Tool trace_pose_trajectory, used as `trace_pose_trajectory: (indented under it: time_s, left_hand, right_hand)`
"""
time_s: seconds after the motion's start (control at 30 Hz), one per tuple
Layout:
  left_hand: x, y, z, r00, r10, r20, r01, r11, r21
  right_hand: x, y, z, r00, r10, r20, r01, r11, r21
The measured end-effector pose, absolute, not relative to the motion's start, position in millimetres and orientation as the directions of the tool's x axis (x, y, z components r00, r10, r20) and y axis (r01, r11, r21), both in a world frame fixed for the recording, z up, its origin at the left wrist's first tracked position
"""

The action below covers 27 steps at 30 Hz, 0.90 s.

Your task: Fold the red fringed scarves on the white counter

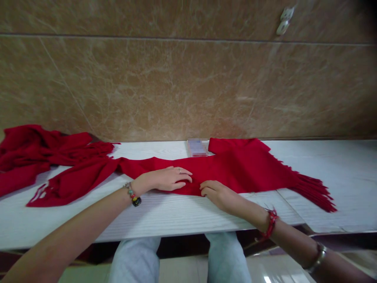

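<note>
A long red scarf point(229, 169) lies stretched across the white tabletop, with a twisted part toward the left and a fringe fanned out at the right end. My left hand point(169, 179) rests on its middle, palm down, fingers extended and slightly apart. Close beside it, my right hand point(216, 192) has its fingers bent and pressed together at the scarf's near edge, closed on the cloth there. Part of the scarf at the back right is folded over.
More crumpled red cloth point(26, 153) with fringe lies at the far left. A small flat box-like item point(197, 147), partly blurred, sits against the wall behind the scarf. The white table point(330, 169) meets a brown marbled wall point(165, 86) that carries a socket point(285, 20).
</note>
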<state>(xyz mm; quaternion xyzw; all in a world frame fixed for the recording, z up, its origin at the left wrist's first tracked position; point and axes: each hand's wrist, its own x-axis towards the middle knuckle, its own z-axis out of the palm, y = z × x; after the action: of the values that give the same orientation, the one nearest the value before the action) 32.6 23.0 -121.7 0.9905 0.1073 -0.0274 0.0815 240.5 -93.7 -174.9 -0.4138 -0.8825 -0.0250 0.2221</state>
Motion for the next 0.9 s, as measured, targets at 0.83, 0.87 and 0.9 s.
trace_pose_trajectory:
  time_s: [0.83,0.87,0.9]
  left_hand:
    - [48,26,-138,0.876,0.420,-0.236,0.452,-0.886,0.103]
    - [45,32,-137,0.845,0.460,-0.272,0.503,-0.856,0.116]
    - [41,37,-135,0.808,0.510,-0.293,0.559,-0.822,0.112]
  right_hand:
    - [240,-92,-174,-0.493,0.831,0.258,0.792,0.551,-0.262]
    - [240,-92,-174,-0.490,0.832,0.261,0.792,0.549,-0.265]
    - [240,-92,-174,-0.488,0.832,0.265,0.792,0.549,-0.267]
